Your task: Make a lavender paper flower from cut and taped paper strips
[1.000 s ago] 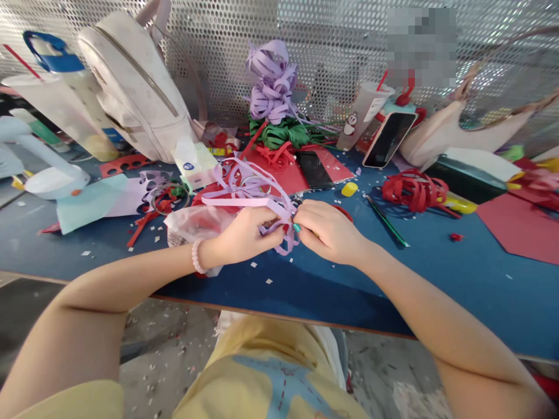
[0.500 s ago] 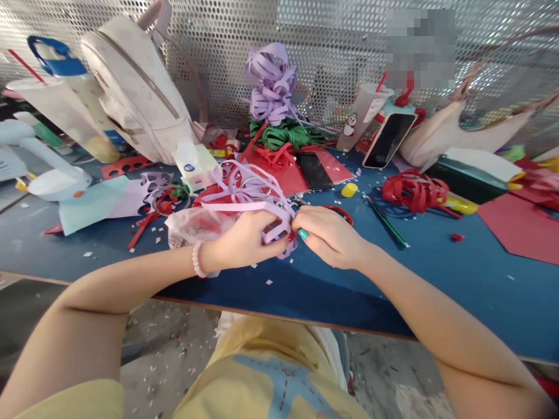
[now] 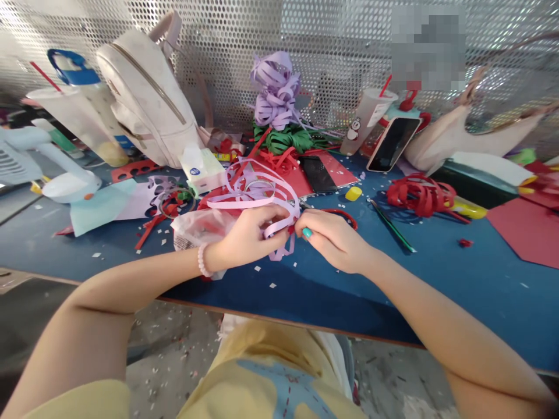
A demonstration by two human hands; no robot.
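My left hand [image 3: 248,235] is closed around a bunch of lilac paper strips [image 3: 253,195] that loop up and away over the blue table [image 3: 437,285]. My right hand [image 3: 334,238] pinches the ends of the same strips, thumb and fingers pressed together beside the left fingertips. Both hands hover just above the table near its front edge. A crumpled clear plastic bag [image 3: 196,227] lies under my left wrist. Red-handled scissors [image 3: 338,212] show partly behind my right hand.
A white backpack [image 3: 148,99], a tissue pack [image 3: 201,169] and a drink cup [image 3: 74,116] stand at the back left. Lilac, green and red paper curls [image 3: 277,110] pile against the perforated wall. Two phones [image 3: 317,173] [image 3: 391,145], red strips [image 3: 417,192], a green pencil [image 3: 393,227], red paper [image 3: 528,230].
The hands stay joined on the lilac strips and have shifted slightly right; the right fingers have slid along the strip ends. The camera has tilted a little.
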